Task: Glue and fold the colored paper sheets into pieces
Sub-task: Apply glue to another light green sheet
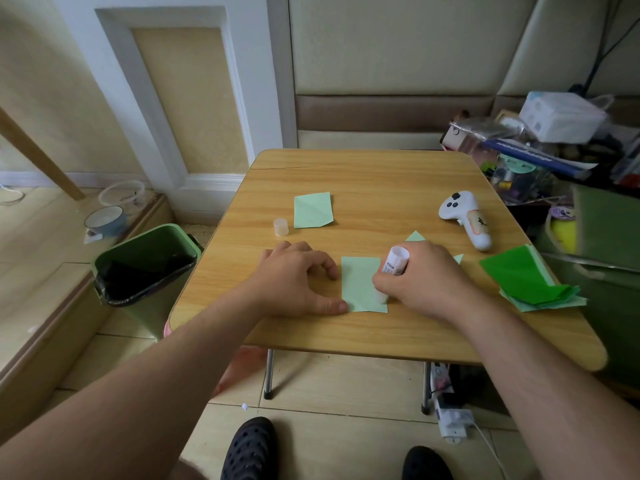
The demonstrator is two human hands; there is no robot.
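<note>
You have two light green sheets lying flat on the table (381, 174): one paper sheet (360, 284) between your hands and one folded sheet (312, 210) farther back. A pile of green paper (530, 278) sits at the right edge, too layered to count, and bits of another pale sheet (415, 236) peek out behind your right hand (429, 278). There is one glue stick (393, 268), gripped in that right hand, its tip down on the sheet's right side. Your left hand (298, 278) rests with loosely curled fingers on the table, thumb touching the sheet's left edge, holding nothing. One glue cap (281, 226) stands just left of the folded sheet. One white controller (465, 218) lies well to the right. A green bin (145, 265) stands beside the table's left edge.
</note>
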